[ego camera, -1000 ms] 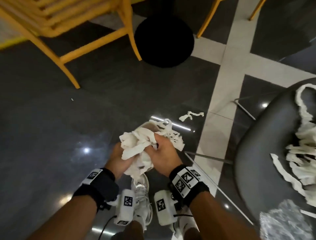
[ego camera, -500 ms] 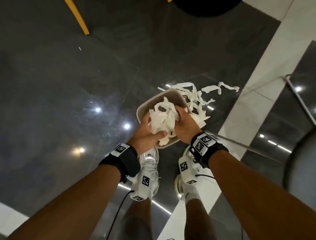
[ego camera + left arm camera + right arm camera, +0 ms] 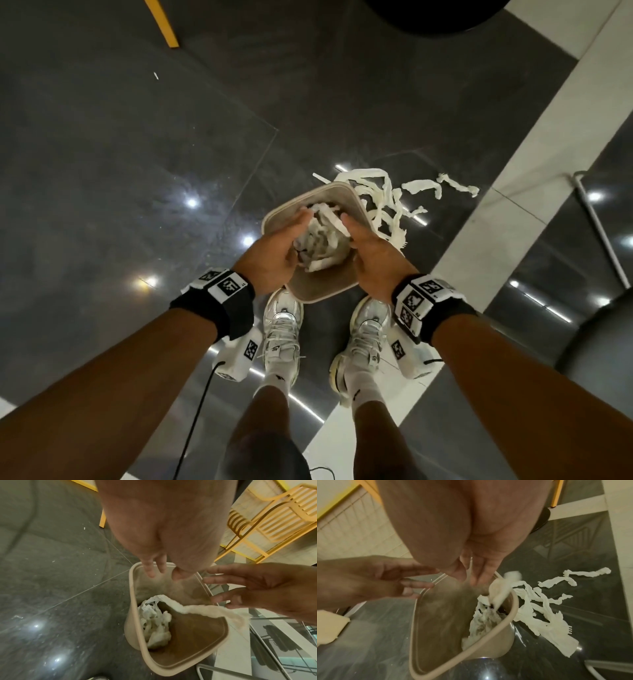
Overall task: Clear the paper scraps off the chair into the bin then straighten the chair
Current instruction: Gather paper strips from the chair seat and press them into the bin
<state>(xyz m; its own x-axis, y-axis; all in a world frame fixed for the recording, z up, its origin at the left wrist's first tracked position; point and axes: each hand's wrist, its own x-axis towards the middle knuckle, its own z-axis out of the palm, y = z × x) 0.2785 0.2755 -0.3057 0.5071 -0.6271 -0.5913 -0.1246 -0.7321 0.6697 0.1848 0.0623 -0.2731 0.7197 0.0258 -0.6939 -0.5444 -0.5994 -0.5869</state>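
Note:
A beige bin (image 3: 274,219) stands on the dark floor just in front of my shoes. White paper scraps (image 3: 322,240) lie bunched inside it. My left hand (image 3: 284,246) and right hand (image 3: 370,253) hover over the bin mouth, fingers spread and holding nothing. In the left wrist view the wad of paper scraps (image 3: 156,626) sits low in the bin (image 3: 132,601), and one paper strip (image 3: 205,609) trails over the rim. More loose strips (image 3: 387,202) lie on the floor behind the bin. The dark chair (image 3: 599,342) shows only as an edge at the right.
A thin metal chair leg (image 3: 596,222) crosses the floor at the right. At the top are a yellow chair leg (image 3: 164,24) and a black round base (image 3: 435,17). A yellow slatted chair (image 3: 274,517) stands beyond the bin.
Both hands brought the wad of scraps down over the bin, then opened and let it fall inside. The view has tilted down, away from the chair.

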